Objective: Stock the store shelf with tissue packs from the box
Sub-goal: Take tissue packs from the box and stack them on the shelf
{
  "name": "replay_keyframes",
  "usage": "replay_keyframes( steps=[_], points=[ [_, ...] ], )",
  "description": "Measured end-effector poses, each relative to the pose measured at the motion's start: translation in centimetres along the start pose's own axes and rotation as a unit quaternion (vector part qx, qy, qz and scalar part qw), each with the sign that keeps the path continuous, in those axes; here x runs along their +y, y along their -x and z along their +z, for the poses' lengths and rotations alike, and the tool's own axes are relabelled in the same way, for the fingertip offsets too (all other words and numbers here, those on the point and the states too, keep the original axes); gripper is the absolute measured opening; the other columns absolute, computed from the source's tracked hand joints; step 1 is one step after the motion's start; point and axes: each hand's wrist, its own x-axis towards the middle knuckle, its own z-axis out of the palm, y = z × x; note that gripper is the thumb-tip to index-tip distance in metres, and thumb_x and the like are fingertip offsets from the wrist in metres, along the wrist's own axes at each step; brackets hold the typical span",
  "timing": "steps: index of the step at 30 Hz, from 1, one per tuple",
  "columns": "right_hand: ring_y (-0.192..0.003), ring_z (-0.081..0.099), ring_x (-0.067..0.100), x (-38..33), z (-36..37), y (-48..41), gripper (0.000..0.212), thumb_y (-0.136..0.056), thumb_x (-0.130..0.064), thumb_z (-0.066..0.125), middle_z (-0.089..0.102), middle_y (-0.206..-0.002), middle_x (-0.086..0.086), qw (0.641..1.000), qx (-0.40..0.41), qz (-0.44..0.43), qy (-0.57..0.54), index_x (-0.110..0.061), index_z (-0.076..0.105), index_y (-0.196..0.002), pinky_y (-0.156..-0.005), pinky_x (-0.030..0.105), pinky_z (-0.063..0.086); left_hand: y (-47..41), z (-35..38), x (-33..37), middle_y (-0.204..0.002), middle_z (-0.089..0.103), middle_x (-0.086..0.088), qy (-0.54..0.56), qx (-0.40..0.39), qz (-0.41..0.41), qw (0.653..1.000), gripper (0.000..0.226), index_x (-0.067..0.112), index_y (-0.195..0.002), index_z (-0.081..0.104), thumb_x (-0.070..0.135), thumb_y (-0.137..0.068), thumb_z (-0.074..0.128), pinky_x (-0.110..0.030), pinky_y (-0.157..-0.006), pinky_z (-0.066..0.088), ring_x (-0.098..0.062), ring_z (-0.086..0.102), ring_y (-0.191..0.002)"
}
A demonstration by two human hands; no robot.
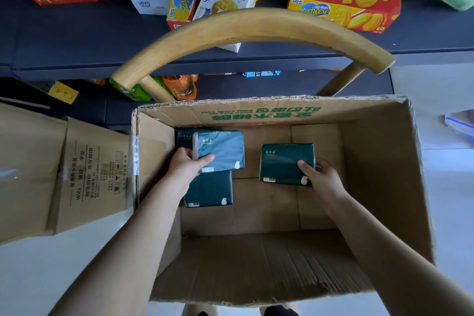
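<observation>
Left hand (187, 164), right hand (322, 176) around packs (224, 149)

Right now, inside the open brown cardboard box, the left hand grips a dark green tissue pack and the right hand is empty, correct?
No: the head view shows the right hand gripping a second dark green tissue pack. The left hand does grip the first pack inside the brown cardboard box.

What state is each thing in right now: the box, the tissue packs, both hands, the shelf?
Box: open at the top.
Left hand: gripping the upper left pack.
Right hand: gripping the right pack.
Lower left pack: flat on the box floor, not held.
Back left pack: partly hidden under the held one.
Shelf: holds snack boxes, no tissue packs seen.
</observation>
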Motion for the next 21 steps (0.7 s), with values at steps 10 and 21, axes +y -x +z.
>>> replay_keyframes(
  steps=[10,21],
  points=[
    [-0.096,0.058,0.018,-3.2,-2.8,4.4,0.03,-0.092,-0.031,0.058,0.062,-0.097,0.003,0.997,0.022,-0.052,-0.045,-0.011,0.057,-0.113,-0.081,0.027,0.048,7.8,-2.5,1.2,-0.103,0.062,-0.007,0.108,-0.017,0.05,0.993,0.022,0.009,-0.099,0.055,0.015,-0.083,0.07,-0.025,-0.07,0.05,-0.021,0.06,-0.097],
    [-0.094,0.065,0.025,-12.1,-6.7,18.9,0.014,-0.089,-0.027,0.064,0.069,-0.095,0.007,0.976,0.022,-0.201,-0.078,-0.013,0.063,-0.093,-0.089,0.041,0.052,22.8,-10.2,8.1,-0.105,0.063,-0.006,0.149,-0.022,0.193,0.97,0.018,0.013,-0.098,0.057,0.017,-0.085,0.068,-0.033,-0.079,0.051,-0.022,0.06,-0.102]
  ],
)
